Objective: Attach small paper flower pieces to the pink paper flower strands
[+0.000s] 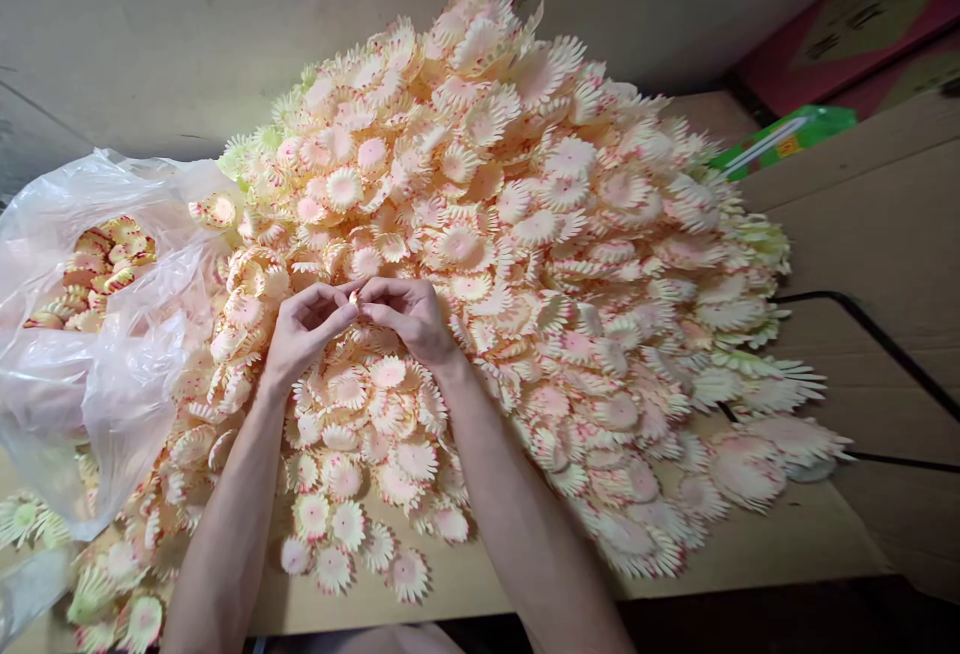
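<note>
A big heap of pink and cream plastic flower heads (525, 234) covers the wooden board (787, 544). My left hand (304, 326) and my right hand (409, 316) meet above the heap's near side, fingertips pinched together on one small flower piece (354, 298) between them. Both hands have curled fingers. The piece is mostly hidden by the fingers. Loose flower heads (352, 524) lie spread below my forearms.
A clear plastic bag (97, 354) at the left holds more flower pieces. A grey wall stands behind the heap. A green box (787, 137) and a red packet (847, 24) lie at the back right. A black cable (885, 344) crosses the cardboard at the right.
</note>
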